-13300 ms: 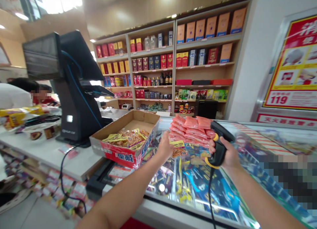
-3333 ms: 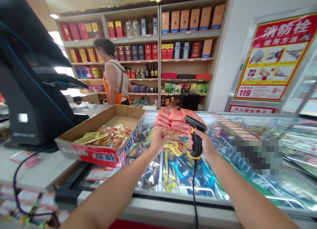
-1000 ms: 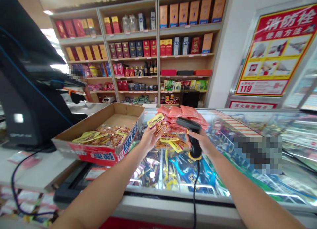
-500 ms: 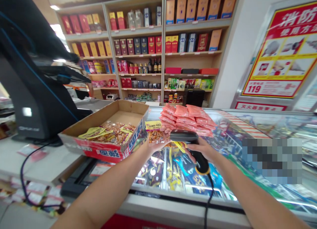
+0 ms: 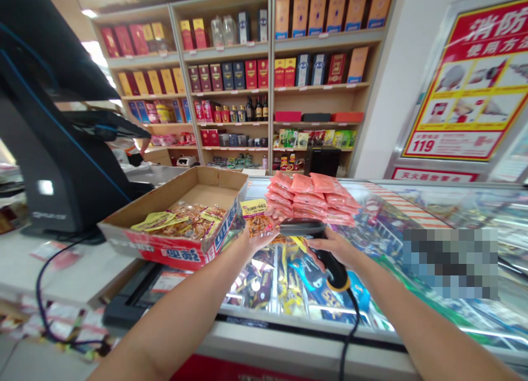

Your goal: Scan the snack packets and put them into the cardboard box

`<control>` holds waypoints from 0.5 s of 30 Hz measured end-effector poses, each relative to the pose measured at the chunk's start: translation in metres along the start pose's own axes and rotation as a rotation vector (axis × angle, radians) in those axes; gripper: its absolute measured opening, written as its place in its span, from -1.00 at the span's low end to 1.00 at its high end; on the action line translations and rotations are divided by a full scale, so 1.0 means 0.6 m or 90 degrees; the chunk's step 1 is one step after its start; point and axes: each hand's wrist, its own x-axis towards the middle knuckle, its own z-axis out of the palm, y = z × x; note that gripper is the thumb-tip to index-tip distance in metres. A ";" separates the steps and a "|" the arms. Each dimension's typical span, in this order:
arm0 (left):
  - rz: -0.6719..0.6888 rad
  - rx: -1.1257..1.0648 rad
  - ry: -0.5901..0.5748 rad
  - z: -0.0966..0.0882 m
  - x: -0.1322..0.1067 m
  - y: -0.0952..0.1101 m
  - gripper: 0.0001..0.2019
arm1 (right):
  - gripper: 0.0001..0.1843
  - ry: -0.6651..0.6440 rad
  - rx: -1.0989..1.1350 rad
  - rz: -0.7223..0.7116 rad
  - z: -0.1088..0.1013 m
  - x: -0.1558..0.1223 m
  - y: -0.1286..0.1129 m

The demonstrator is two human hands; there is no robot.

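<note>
My left hand (image 5: pixel 264 239) holds a small snack packet (image 5: pixel 256 219) with a yellow top and a clear lower part showing brown pieces. In my right hand (image 5: pixel 330 246) is a black corded barcode scanner (image 5: pixel 303 227), its head turned left at the packet; a red glint shows near the packet's right edge. Part of another yellow packet (image 5: pixel 300 241) shows below the scanner head. Just behind both hands rises a pile of pink packets (image 5: pixel 315 197). Left of my left hand stands an open cardboard box (image 5: pixel 150 249) with several similar snack packets (image 5: pixel 185 219) inside.
Beneath my hands is a glass-topped freezer (image 5: pixel 274 293) full of packaged goods. A black checkout terminal (image 5: pixel 61 150) stands at the left on a counter (image 5: pixel 78 274). The scanner's cable (image 5: pixel 350 331) hangs over the front edge. Shelves (image 5: pixel 231 92) of boxes and bottles line the back wall.
The scanner head has shifted slightly left, closer to the packet in my left hand, and a red glint now shows there. The packet itself has barely moved.
</note>
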 end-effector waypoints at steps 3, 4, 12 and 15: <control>0.009 -0.058 0.003 -0.005 -0.001 -0.003 -0.81 | -0.70 0.005 -0.005 -0.004 -0.001 0.000 0.000; 0.016 -0.081 0.009 -0.007 -0.001 -0.004 -0.81 | -0.70 0.010 -0.005 -0.003 0.000 -0.001 0.000; -0.003 -0.148 -0.004 -0.002 -0.010 0.003 -0.85 | -0.70 0.043 0.011 -0.001 0.006 -0.004 -0.010; -0.076 -0.168 -0.044 0.006 -0.013 0.014 -0.81 | -0.68 0.100 0.056 -0.013 -0.001 -0.004 -0.014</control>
